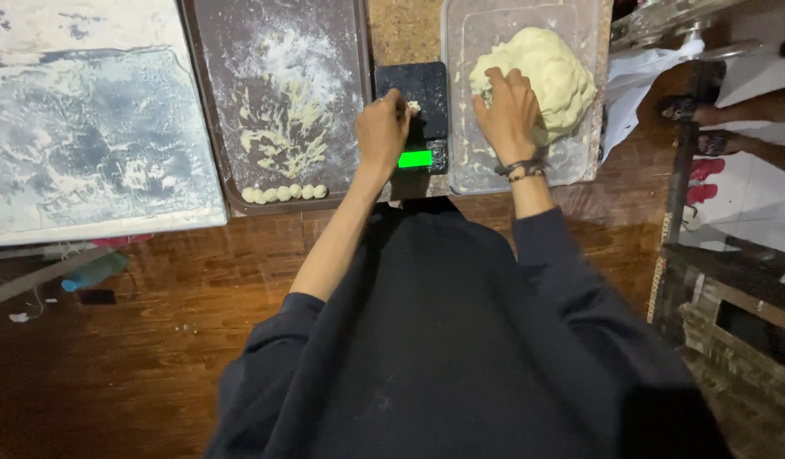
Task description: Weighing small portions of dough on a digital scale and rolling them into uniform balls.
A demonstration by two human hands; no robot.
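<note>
Dough bit (415, 105) pinched in left hand (381, 127) fingers over scale (414, 115); right hand (507, 110) fingers grip dough mass (546, 68).

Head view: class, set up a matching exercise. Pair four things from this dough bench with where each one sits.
Things:
1. large dough mass
2. small dough balls
3. left hand
4. right hand

Places:
A. over the black scale
B. in a row on the dark floured tray
C. in the clear tub
D. pressed on the dough mass

Pairs: 1-C, 2-B, 3-A, 4-D
</note>
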